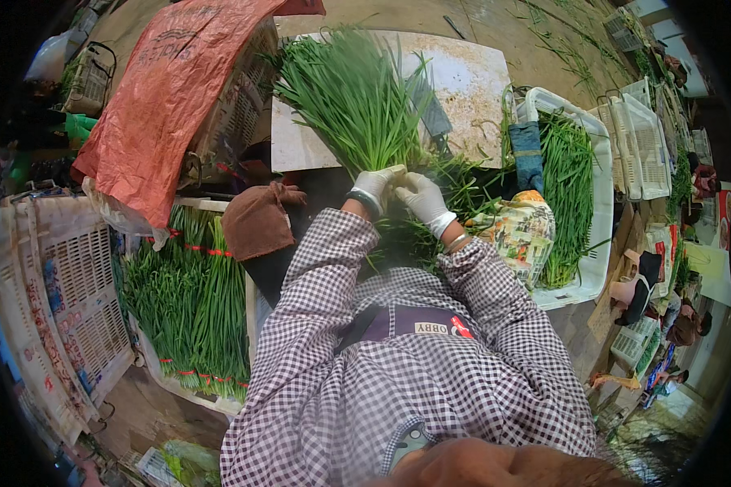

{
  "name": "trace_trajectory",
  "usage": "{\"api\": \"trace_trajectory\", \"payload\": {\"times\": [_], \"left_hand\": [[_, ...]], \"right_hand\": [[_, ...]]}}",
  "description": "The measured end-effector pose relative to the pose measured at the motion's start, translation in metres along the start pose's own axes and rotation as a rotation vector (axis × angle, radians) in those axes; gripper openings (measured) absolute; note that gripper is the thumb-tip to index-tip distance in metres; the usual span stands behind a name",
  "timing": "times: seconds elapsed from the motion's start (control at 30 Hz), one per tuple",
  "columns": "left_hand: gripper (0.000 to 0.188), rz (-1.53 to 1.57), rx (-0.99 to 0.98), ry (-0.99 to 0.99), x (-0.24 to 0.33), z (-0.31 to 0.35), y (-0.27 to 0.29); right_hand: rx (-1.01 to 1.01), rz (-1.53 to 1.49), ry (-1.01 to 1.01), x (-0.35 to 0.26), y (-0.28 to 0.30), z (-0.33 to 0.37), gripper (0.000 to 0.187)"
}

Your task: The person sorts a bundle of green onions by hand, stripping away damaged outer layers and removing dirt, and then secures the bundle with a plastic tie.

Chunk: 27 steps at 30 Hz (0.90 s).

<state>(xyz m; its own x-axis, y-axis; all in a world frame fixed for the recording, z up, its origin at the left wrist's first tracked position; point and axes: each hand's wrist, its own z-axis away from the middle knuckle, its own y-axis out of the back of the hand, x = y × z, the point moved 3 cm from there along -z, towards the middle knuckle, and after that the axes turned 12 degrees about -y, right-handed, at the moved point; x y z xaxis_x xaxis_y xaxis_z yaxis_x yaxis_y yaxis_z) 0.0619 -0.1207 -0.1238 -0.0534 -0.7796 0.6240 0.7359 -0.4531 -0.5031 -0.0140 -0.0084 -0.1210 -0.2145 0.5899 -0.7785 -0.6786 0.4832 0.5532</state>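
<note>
My left hand (pixel 370 188), in a white glove, is closed around the lower ends of a large bunch of green chives (pixel 353 101). The leaves fan out forward and to the left over a pale, dirt-stained board (pixel 481 81). Beside it, my right hand (pixel 421 199), also gloved, has its fingers pinched together at the base of the bunch, close to the left fingertips. What those fingers hold is too small to make out. Loose chive stalks (pixel 463 183) hang around and below the right hand. A dark grey-blue flat strip (pixel 435 122) lies on the board right of the bunch.
At right stands a white crate (pixel 599 203) of loose chives, with a patterned cloth (pixel 521 231) against its near side. Red-banded chive bundles (pixel 191 300) fill a crate at left. A red sack (pixel 158 105) covers crates at far left; a brown cloth (pixel 257 223) sits nearer.
</note>
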Motion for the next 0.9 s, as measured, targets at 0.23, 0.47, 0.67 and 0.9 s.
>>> {"api": "trace_trajectory", "payload": {"times": [0.23, 0.47, 0.67, 0.9], "left_hand": [[0.017, -0.067, 0.024, 0.038, 0.014, -0.009, 0.017], [0.015, -0.074, -0.011, -0.07, 0.022, -0.015, 0.024], [0.026, -0.244, 0.041, -0.054, 0.018, -0.015, 0.016], [0.021, -0.065, 0.086, -0.184, 0.026, -0.023, 0.023]], "right_hand": [[0.054, -0.323, -0.46, 0.011, 0.017, -0.021, 0.017], [0.252, 0.159, -0.187, 0.014, 0.001, -0.041, 0.023], [0.252, 0.21, 0.077, -0.037, 0.001, 0.0, 0.018], [-0.088, 0.468, -0.008, 0.002, -0.008, 0.011, 0.021]]}}
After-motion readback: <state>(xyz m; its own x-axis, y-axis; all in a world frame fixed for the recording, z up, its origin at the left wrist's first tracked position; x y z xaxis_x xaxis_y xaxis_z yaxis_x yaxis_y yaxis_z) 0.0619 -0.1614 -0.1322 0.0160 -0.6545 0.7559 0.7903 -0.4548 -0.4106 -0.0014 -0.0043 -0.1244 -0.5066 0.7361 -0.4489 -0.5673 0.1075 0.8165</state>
